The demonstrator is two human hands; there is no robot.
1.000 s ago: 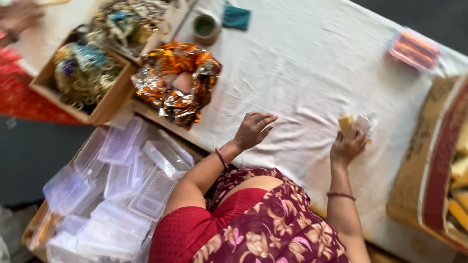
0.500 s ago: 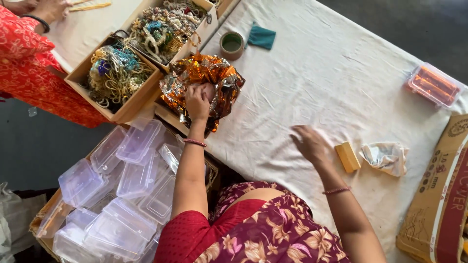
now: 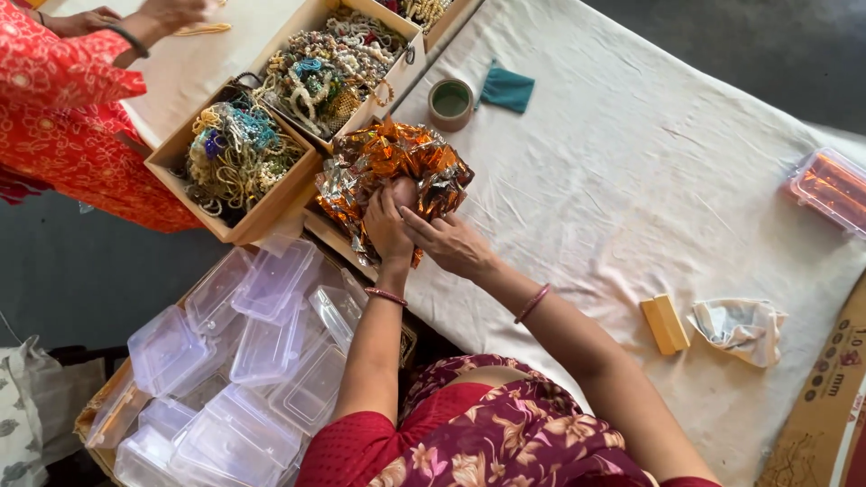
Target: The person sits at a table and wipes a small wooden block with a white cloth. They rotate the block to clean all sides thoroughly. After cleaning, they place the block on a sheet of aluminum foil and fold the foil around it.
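A heap of clear boxes (image 3: 234,361) lies far left. The left hand (image 3: 386,225) and right hand (image 3: 448,242) both grasp the shiny orange foil bundle (image 3: 392,176) at the table's near edge. Farther right lie a yellow block (image 3: 665,324) and crumpled paper (image 3: 740,328).

Foil pile (image 3: 379,167) between bead boxes (image 3: 236,162) and cloth (image 3: 631,171), under both hands (image 3: 419,230).

Single head cam, looked steeply down over the wearer's chest at the white-clothed table (image 3: 649,180). Close range: both forearms filled the lower centre. Frame was rotated, table edge ran diagonally. Only one view, so nothing overlapped.
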